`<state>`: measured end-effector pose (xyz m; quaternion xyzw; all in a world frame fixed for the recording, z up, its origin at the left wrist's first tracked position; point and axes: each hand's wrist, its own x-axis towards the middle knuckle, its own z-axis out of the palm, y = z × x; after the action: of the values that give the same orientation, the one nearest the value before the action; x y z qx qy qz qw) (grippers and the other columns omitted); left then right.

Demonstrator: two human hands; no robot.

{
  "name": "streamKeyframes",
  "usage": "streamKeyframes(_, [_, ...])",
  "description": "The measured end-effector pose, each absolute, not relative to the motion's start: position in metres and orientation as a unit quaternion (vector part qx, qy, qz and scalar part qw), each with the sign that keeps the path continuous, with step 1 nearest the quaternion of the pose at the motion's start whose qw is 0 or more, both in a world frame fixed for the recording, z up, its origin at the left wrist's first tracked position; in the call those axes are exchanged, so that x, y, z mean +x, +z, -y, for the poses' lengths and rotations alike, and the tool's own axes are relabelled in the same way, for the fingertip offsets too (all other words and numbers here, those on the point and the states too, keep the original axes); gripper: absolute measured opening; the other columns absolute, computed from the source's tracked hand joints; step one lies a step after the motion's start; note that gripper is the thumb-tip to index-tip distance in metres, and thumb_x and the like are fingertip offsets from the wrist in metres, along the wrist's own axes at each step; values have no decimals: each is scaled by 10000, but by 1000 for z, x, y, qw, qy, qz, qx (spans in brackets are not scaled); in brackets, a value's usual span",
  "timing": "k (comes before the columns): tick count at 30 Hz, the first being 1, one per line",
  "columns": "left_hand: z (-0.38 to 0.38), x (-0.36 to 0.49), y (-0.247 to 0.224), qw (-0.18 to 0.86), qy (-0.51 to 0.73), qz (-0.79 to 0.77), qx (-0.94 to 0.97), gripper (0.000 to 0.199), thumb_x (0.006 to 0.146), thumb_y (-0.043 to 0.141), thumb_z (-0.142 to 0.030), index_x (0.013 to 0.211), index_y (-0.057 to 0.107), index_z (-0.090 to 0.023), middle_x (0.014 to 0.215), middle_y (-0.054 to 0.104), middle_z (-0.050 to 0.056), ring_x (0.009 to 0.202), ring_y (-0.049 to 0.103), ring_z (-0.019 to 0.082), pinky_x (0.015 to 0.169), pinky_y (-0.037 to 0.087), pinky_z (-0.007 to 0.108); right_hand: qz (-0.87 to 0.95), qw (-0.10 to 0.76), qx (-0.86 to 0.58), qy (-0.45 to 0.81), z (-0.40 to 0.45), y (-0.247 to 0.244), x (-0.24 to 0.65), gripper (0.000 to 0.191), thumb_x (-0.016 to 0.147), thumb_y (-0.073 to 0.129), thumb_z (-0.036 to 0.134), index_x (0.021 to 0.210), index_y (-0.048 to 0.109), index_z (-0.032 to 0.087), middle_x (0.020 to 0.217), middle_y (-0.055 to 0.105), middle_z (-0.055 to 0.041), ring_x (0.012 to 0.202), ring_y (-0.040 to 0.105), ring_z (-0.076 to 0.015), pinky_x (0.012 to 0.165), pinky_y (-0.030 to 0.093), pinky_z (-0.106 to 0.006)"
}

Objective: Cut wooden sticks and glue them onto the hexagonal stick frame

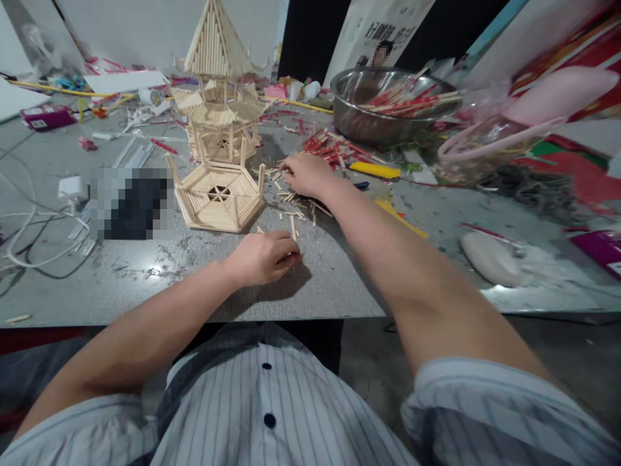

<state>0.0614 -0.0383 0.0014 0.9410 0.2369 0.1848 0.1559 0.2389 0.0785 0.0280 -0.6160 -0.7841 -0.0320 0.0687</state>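
My left hand [266, 257] rests low over the table's front part, its fingers curled together; what they hold, if anything, is hidden. Short wooden stick pieces [292, 228] show just beyond its fingers. Farther off, my right hand [306, 173] reaches down into a scatter of cut sticks [290, 195], fingers bent and tips close together; I cannot make out what is in them. Left of both hands sits a hexagonal stick base [213, 197] with upright posts at its corners. Behind it stands a tiered stick pagoda [220, 97] with a pointed roof.
A steel basin [347, 110] with red-tipped sticks stands at the back right. Near it lie red stick pieces [325, 150], a yellow-handled tool [374, 170] and a pink basket [451, 150]. A dark phone-like object [138, 206] and white cables [19, 249] occupy the left.
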Motion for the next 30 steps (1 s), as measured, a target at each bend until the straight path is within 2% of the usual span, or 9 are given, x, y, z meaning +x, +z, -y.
streamKeyframes(3, [39,59,2,130,232,-216,940,252,917,427,-252,854,652,-157,785,633,56,683,598,128,587,420,228,782,200,-589,32,-60,30,252,243,807,532,159,990,692,170,1012,707,-97,942,630,-241,869,478,-398])
streamKeyframes(9, [31,54,6,108,400,-296,860,178,881,477,-193,883,649,-148,768,634,46,631,551,100,580,418,219,663,445,-510,321,-14,21,260,41,737,664,211,775,650,214,721,642,2,599,537,-125,577,460,-285])
streamKeyframes(13, [25,58,3,162,417,-363,817,163,848,548,-203,946,657,-132,818,667,51,633,545,91,598,429,217,607,484,-447,445,12,10,251,189,654,748,333,748,651,201,662,628,24,514,480,-85,511,425,-253])
streamKeyframes(16, [22,60,2,229,375,-396,806,162,854,568,-262,889,666,-137,747,669,28,584,522,82,565,407,213,601,480,-426,476,22,3,241,259,625,769,394,751,651,200,620,608,40,497,471,-77,499,411,-241])
streamKeyframes(20, [22,60,3,299,346,-415,786,168,857,557,-264,771,632,-141,622,635,0,538,502,79,534,382,207,638,455,-435,444,21,0,242,306,679,727,457,832,659,201,699,641,16,546,518,-97,532,439,-259])
streamKeyframes(23, [22,60,5,314,354,-431,768,129,857,539,-235,779,597,-150,630,644,-5,512,478,69,520,374,200,681,420,-528,285,16,6,263,296,758,672,416,963,663,203,880,687,-38,695,596,-149,635,485,-307])
streamKeyframes(26, [22,60,5,305,361,-436,766,133,870,519,-232,766,560,-162,625,634,-11,488,448,62,502,358,197,681,260,-682,58,13,13,292,247,810,609,311,1014,677,191,1014,692,-103,892,631,-241,767,488,-389])
streamKeyframes(28, [22,60,6,296,364,-433,770,135,874,510,-222,753,537,-169,606,612,-20,492,449,63,504,355,195,663,117,-739,1,12,15,304,268,822,582,307,1031,684,174,1071,687,-138,961,633,-292,780,486,-418])
streamKeyframes(30, [22,61,7,290,364,-430,774,141,875,504,-207,738,512,-175,579,577,-30,501,457,65,510,356,195,650,-5,-760,8,12,16,309,299,835,557,327,1045,686,157,1106,684,-165,983,638,-325,762,488,-424])
